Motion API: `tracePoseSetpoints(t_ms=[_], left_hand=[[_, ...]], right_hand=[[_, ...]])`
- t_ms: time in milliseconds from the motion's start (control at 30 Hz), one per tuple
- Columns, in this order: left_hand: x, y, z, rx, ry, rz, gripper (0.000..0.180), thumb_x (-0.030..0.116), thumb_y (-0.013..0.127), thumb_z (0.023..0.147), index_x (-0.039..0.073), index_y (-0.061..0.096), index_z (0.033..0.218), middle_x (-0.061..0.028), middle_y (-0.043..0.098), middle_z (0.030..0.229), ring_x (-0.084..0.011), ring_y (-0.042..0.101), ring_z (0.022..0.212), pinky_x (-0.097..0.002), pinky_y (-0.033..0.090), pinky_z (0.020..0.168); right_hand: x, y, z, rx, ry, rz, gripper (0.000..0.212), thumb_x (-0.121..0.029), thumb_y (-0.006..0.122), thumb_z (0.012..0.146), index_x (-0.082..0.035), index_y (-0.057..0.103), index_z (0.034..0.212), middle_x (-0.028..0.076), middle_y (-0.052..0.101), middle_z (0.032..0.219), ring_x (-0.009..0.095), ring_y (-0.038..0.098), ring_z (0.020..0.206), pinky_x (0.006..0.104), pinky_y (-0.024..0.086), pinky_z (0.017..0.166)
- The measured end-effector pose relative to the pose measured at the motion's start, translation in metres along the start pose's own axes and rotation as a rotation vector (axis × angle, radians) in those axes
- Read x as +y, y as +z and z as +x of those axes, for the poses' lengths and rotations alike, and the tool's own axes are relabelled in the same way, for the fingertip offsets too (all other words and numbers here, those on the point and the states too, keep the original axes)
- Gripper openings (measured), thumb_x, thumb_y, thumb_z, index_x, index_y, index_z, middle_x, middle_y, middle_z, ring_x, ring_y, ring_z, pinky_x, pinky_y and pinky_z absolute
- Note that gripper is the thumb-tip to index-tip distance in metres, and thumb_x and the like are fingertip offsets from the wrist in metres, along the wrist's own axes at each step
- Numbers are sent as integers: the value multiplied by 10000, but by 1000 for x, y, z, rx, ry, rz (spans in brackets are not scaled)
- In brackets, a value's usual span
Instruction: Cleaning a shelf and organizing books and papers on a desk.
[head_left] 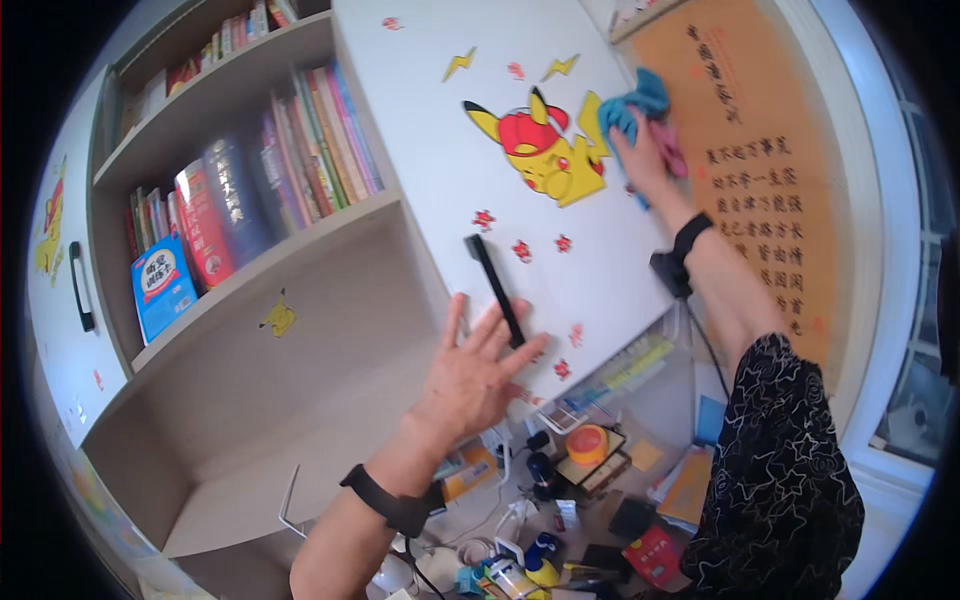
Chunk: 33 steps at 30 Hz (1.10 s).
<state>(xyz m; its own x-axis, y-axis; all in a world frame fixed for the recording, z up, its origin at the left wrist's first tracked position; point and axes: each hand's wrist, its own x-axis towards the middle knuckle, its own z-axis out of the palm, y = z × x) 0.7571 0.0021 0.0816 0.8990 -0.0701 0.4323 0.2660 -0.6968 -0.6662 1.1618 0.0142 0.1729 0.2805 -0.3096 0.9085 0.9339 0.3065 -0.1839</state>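
Grasping: right hand (648,155) bunches blue-and-pink cloth (648,93) at right edge of white cabinet door (615,270). Left hand (472,378) unclenched, fingers splayed at black handle's (493,285) lower end, near door's lower-left corner.

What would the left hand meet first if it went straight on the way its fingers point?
Most likely the black handle on the white door: it runs up from among the left hand's spread fingers. Whether they touch it is hard to tell from this view.
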Motion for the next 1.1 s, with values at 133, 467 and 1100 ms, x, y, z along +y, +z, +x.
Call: tracePoseSetpoints(t_ms=[133,467,1100], left_hand=[[-3,-9,-8,-72,-9,40,783,278,714,657,215,344,1345,-45,379,1358,-223,280,1301,-543,74,1078],[2,-6,-5,125,-272,72,1067,414,792,543,56,238,1382,-241,174,1422,-445,179,1300,-487,182,1061],[6,-26,-10,-31,-242,126,845,217,726,671,99,269,1371,-141,292,1407,-394,231,1300,-460,198,1071]], right_hand=[[-41,-23,-155,-78,152,-42,576,-287,594,811,-89,360,1299,222,446,1225,380,413,1142,459,306,957],[-111,-69,-205,-751,129,-108,586,-316,553,834,-97,317,1325,230,453,1244,379,438,1150,425,331,974],[-256,91,38,-836,-631,408,476,-240,568,822,-136,444,1269,149,529,1200,280,506,1104,345,379,954]])
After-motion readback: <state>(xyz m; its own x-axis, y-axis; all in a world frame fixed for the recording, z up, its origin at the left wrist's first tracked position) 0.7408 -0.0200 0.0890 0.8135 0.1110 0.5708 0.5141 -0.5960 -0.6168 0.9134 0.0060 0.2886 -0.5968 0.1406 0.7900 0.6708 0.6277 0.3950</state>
